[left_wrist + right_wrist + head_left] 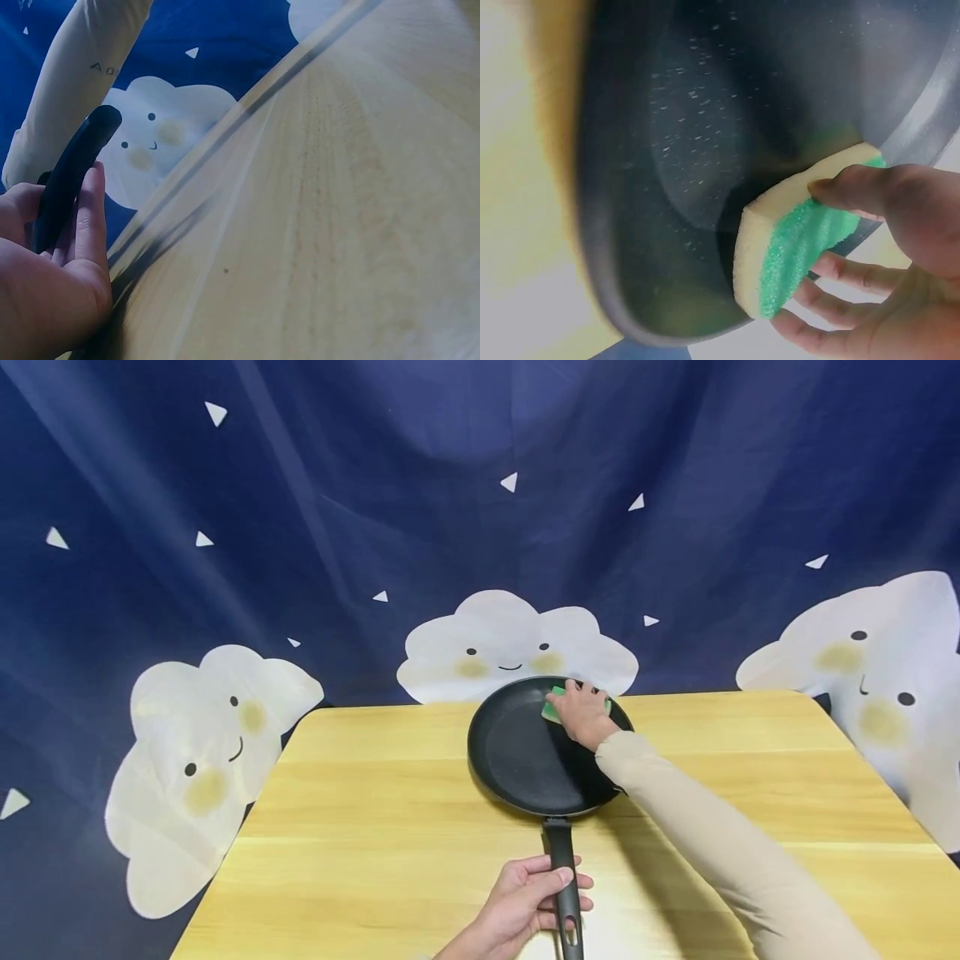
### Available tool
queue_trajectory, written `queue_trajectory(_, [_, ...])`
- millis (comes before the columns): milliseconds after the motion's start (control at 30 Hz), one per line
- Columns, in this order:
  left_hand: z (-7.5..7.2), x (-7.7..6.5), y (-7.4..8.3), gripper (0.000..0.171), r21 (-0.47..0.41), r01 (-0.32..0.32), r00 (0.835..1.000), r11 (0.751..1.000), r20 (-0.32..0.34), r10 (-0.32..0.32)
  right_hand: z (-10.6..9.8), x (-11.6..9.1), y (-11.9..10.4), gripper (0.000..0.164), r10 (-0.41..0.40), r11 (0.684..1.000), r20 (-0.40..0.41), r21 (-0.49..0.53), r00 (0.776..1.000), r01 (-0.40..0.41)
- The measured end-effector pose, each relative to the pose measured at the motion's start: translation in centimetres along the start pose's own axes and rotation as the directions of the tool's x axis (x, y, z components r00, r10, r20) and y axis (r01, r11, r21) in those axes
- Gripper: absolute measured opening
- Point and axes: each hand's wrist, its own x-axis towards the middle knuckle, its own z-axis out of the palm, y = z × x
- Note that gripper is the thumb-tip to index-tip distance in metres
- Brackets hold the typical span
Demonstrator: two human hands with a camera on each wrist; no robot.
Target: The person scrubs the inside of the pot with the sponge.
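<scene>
A black frying pan is held over the wooden table, its inside facing up and toward me. My left hand grips the pan's handle, thumb on top and fingers beneath. In the left wrist view the handle end sticks out past the fingers. My right hand pinches a sponge, green on one side and cream on the other, between thumb and fingers. The cream side lies against the pan's inner surface near the far right rim. Small water droplets dot the pan's inside.
The light wooden table spreads out below the pan. Behind its far edge hangs a dark blue curtain with white triangles and smiling clouds. My right sleeve reaches across the right part of the table.
</scene>
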Motion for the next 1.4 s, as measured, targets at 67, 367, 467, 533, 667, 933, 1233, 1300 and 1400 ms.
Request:
queue_trajectory(67, [0.2, 0.1, -0.2, 0.044, -0.005, 0.008, 1.000, 1.000, 0.001, -0.008, 0.1, -0.4, 0.5, 0.052, 0.001, 1.000, 0.024, -0.002, 1.000, -0.001])
queue_trajectory(367, [0.4, 0.7, 0.0, 0.044, -0.014, -0.008, 1.000, 1.000, 0.004, 0.008, -1.3, -1.1, 1.5, 0.045, -0.038, 0.999, 0.048, -0.002, 0.998, 0.038])
queue_trajectory(467, [0.3, 0.8, 0.3, 0.044, -0.004, -0.018, 1.000, 1.000, -0.008, 0.018, -1.9, -1.2, 1.5, 0.046, -0.054, 0.998, 0.053, 0.017, 0.997, 0.054])
queue_trajectory(533, [0.2, 0.8, 0.4, 0.044, 0.003, -0.020, 1.000, 1.000, -0.013, 0.020, -2.1, -1.5, 1.5, 0.047, -0.072, 0.997, 0.059, 0.030, 0.996, 0.070])
queue_trajectory(667, [0.1, 0.8, 0.5, 0.044, 0.004, -0.011, 1.000, 1.000, -0.020, 0.011, -2.2, -2.0, 1.6, 0.046, -0.116, 0.993, 0.074, 0.043, 0.991, 0.113])
queue_trajectory(933, [0.0, 0.6, 0.4, 0.043, -0.008, 0.000, 1.000, 1.000, -0.021, 0.000, -2.4, -3.4, 1.9, 0.029, -0.186, 0.981, 0.102, 0.075, 0.977, 0.179])
queue_trajectory(1233, [0.0, 0.3, 0.3, 0.042, -0.007, 0.009, 1.000, 1.000, -0.022, -0.009, -2.4, -4.4, 1.7, 0.037, -0.249, 0.968, 0.195, 0.079, 0.949, 0.238])
queue_trajectory(1300, [0.0, 0.2, 0.3, 0.042, -0.005, 0.010, 1.000, 1.000, -0.024, -0.010, -2.4, -4.7, 1.6, 0.036, -0.262, 0.964, 0.202, 0.089, 0.944, 0.249])
queue_trajectory(1400, [0.0, 0.1, 0.3, 0.043, -0.004, 0.015, 1.000, 1.000, -0.024, -0.015, -2.4, -5.2, 1.4, 0.036, -0.271, 0.961, 0.217, 0.114, 0.938, 0.251])
